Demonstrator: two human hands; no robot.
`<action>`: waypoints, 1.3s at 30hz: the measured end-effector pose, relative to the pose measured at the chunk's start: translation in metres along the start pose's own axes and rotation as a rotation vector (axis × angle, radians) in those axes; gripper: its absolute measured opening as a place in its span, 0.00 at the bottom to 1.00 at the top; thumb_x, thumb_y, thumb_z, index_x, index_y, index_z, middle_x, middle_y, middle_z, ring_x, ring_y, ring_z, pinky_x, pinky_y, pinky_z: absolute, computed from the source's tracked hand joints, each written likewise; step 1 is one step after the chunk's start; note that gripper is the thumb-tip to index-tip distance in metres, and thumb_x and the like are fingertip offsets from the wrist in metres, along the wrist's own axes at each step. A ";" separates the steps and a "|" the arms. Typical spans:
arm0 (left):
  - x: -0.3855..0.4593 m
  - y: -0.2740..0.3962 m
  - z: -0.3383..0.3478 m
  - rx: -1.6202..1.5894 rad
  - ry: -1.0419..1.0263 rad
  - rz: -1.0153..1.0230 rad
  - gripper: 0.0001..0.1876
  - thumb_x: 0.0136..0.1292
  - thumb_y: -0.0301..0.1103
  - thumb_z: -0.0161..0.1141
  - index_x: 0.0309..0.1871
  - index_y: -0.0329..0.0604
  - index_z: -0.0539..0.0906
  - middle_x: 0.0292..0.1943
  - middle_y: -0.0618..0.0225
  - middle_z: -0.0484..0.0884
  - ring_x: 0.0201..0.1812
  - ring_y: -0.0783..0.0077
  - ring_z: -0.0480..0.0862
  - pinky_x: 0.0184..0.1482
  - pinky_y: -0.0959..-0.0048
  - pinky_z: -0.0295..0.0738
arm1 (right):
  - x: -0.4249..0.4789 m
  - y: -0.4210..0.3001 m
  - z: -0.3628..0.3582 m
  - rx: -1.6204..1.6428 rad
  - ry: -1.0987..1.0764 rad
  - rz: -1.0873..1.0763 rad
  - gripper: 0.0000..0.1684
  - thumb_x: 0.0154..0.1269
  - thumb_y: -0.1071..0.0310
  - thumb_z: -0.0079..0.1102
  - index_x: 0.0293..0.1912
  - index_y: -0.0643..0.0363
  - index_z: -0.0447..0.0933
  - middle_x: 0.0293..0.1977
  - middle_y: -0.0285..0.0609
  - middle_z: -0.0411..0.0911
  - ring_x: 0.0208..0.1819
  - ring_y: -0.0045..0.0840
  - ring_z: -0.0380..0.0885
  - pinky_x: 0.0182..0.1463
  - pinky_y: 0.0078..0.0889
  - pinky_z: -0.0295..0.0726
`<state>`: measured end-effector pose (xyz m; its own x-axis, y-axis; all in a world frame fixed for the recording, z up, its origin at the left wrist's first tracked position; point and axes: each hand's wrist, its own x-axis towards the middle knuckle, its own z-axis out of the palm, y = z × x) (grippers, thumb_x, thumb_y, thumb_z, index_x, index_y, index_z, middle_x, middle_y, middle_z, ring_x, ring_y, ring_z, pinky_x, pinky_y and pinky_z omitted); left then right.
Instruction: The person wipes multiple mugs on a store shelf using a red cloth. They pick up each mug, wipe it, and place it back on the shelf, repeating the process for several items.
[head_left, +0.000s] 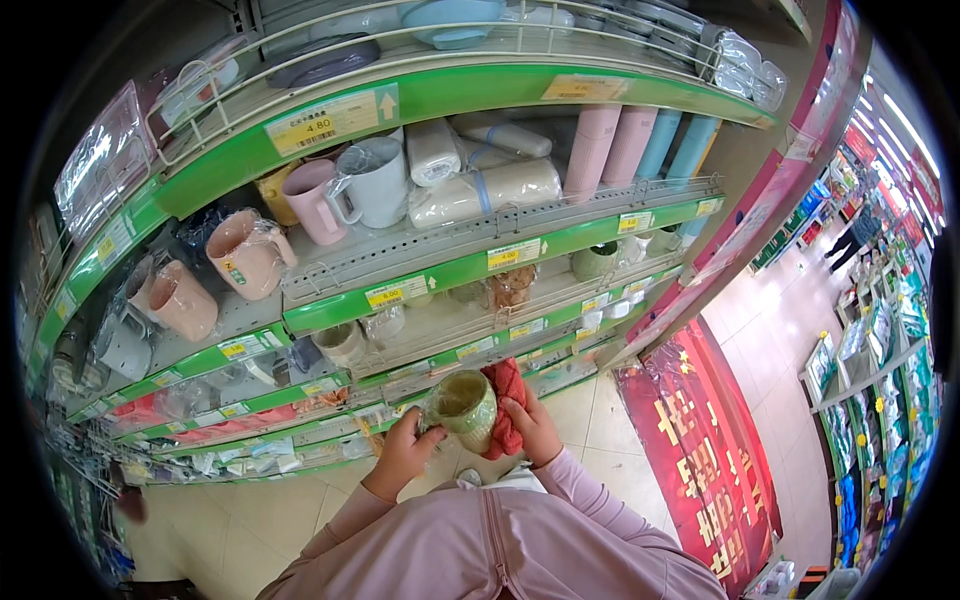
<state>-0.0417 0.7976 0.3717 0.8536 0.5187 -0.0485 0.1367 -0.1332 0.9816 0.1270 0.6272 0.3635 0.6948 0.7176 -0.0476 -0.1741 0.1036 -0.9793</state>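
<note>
A green mug (474, 420), wrapped in clear plastic film, is held in front of my body with its mouth facing up toward me. My left hand (405, 450) grips it on its left side, where the handle seems to be, mostly covered by the fingers. My right hand (534, 427) holds a bunched red cloth (507, 397) against the mug's right side. Just beyond the mug are the lower shelves, where a beige cup (339, 343) stands near the edge.
Pink mugs (244, 251), a white mug (373, 184) and pink and blue tumblers (592, 150) fill the shelf ahead. Green price rails (450, 281) edge the shelves. A red banner (697, 450) lies on the floor at right. Farther off, a person (855, 232) is in the aisle.
</note>
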 end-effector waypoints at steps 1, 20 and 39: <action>0.003 0.003 0.001 0.012 0.055 0.064 0.16 0.64 0.33 0.65 0.51 0.33 0.77 0.36 0.60 0.82 0.34 0.74 0.79 0.36 0.73 0.75 | 0.000 0.001 0.001 0.018 0.002 0.004 0.29 0.74 0.66 0.53 0.69 0.66 0.62 0.61 0.41 0.73 0.61 0.23 0.71 0.66 0.27 0.68; 0.142 0.018 -0.016 0.730 0.470 0.460 0.19 0.60 0.23 0.60 0.55 0.34 0.74 0.54 0.46 0.76 0.53 0.40 0.76 0.53 0.53 0.73 | -0.036 0.026 -0.027 0.150 -0.006 0.266 0.31 0.73 0.62 0.58 0.69 0.63 0.63 0.58 0.39 0.75 0.58 0.22 0.73 0.63 0.28 0.72; 0.184 0.058 0.084 0.747 0.174 0.560 0.20 0.62 0.30 0.63 0.58 0.43 0.76 0.41 0.51 0.83 0.43 0.49 0.82 0.44 0.56 0.77 | -0.019 0.024 -0.068 0.104 -0.097 0.208 0.32 0.70 0.62 0.61 0.68 0.64 0.64 0.57 0.40 0.76 0.58 0.22 0.73 0.64 0.28 0.71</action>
<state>0.1657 0.8146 0.4045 0.8139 0.3262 0.4809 0.0680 -0.8754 0.4786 0.1570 0.5693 0.3276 0.5670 0.7932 -0.2221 -0.3804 0.0130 -0.9247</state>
